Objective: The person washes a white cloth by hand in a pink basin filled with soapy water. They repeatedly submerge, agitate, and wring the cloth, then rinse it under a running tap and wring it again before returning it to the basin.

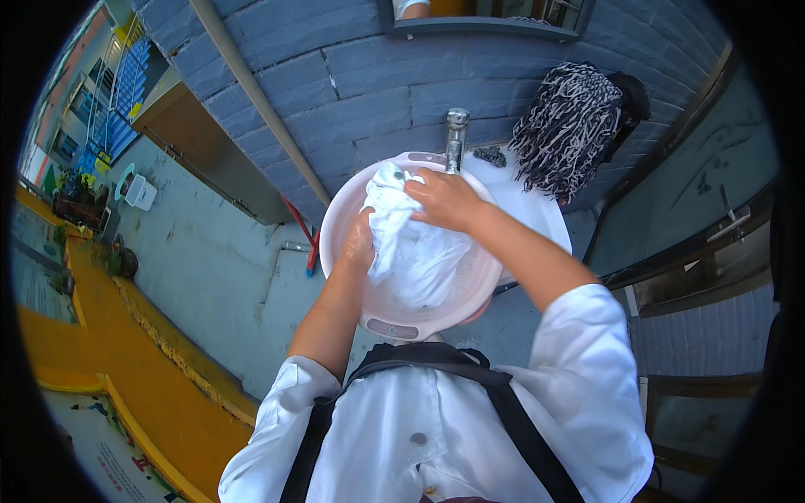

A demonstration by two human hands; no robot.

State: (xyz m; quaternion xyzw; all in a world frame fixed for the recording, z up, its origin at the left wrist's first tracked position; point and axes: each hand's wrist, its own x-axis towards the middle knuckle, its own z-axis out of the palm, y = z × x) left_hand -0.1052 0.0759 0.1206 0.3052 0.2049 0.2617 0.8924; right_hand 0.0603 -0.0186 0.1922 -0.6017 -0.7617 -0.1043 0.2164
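Observation:
A pale pink plastic basin (343,276) holds a wet white cloth garment (415,264) in soapy-looking water. My left hand (360,236) grips the garment's left side near the basin's left wall. On the garment's upper right side, my right hand (440,198) is closed, with the fabric bunched between the two hands. The lower part of the cloth lies in the water. A chrome faucet (456,139) stands just behind the basin's far rim, close to my right hand.
The basin rests partly over a white sink (538,217). A black-and-white string mop head (563,129) hangs at the right, beside a dark scourer (490,156). A pipe (264,104) runs down the grey brick wall. A red-handled tool (312,248) stands left of the basin.

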